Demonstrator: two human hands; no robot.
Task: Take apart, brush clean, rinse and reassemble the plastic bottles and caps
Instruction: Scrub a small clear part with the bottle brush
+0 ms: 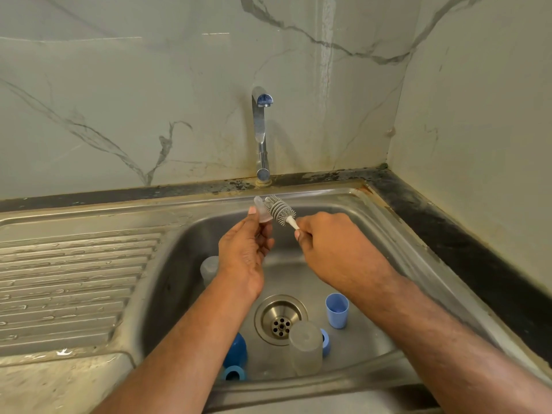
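My left hand [245,245] pinches a small clear silicone teat [260,210] above the steel sink [385,231]. My right hand [325,246] grips the white handle of a grey silicone bottle brush [280,210], whose head lies against the teat. In the basin stand a clear bottle [306,348] by the drain, another clear bottle [209,268] partly hidden behind my left wrist, and a light blue cap [337,310]. A dark blue cap [236,349] and a blue ring [233,374] lie at the front, and a blue piece [325,342] peeks out behind the near bottle.
A chrome tap [260,130] rises at the back of the sink, with no water running. The ribbed draining board [71,282] spreads to the left. A marble-patterned wall closes the back and the right side, above a dark counter edge [466,249].
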